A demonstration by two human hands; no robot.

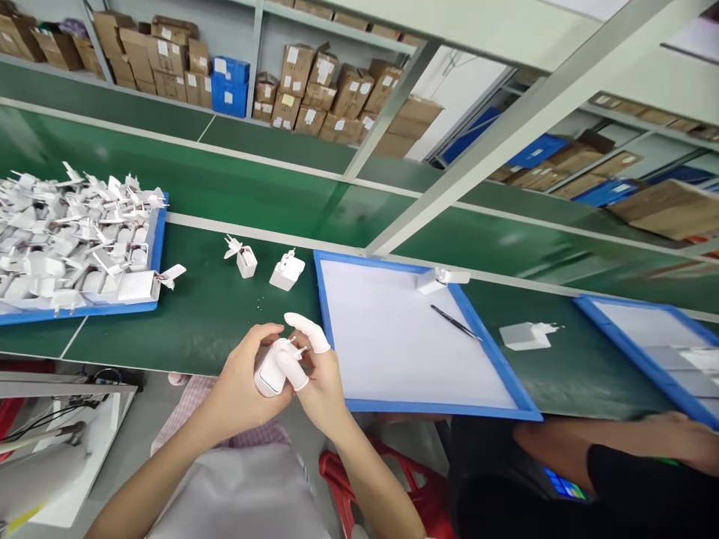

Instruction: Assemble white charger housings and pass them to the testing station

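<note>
A white plug-in power adapter (270, 372) is held between both hands over the front edge of the green bench, its metal pins pointing up and to the right. My left hand (243, 383) wraps round the adapter's body. White finger cots cover the thumb and index finger of my right hand (321, 378), which are closed about the adapter's plug end. Beyond my hands, two more white adapters stand on the bench, one (246, 261) with its plug part sticking up at an angle, the other (287, 271) with pins upward.
At left, a blue-rimmed tray (160, 239) is heaped with white adapters. To the right, a white board with a blue frame (331, 329) bears black tweezers (456, 323) and an adapter (431, 280). Farther right lie another adapter (525, 336), a second tray (629, 352) and a co-worker's arm (612, 442).
</note>
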